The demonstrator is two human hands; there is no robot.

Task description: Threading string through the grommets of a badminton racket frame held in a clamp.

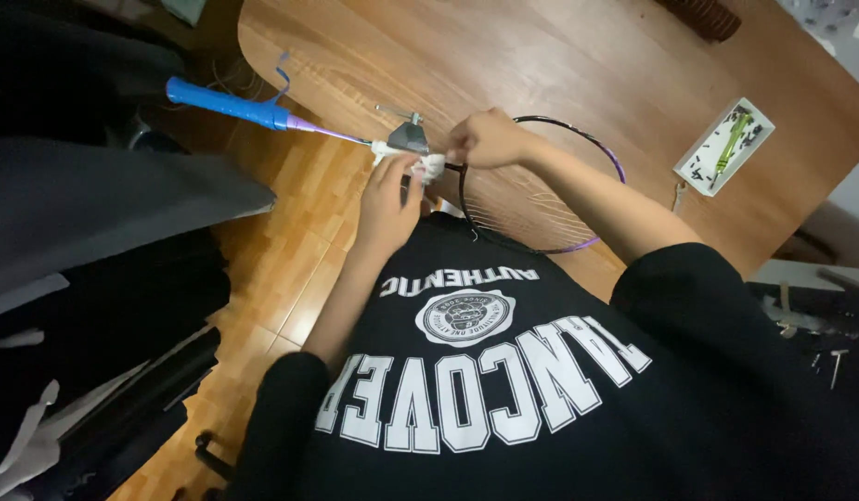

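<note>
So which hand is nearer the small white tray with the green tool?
Right. The right hand sits at the racket's throat, on the small white tray's side; the left hand is farther, toward the blue grip.

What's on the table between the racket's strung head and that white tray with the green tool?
In the head view, the stretch of brown wooden table between the purple-and-black badminton racket head and the white rectangular tray is bare wood, apart from a small metal item near the table edge.

The racket [541,186] lies on the surface [503,56], its handle [230,104] jutting left past the edge. A tray [723,147] sits well right of it.
</note>
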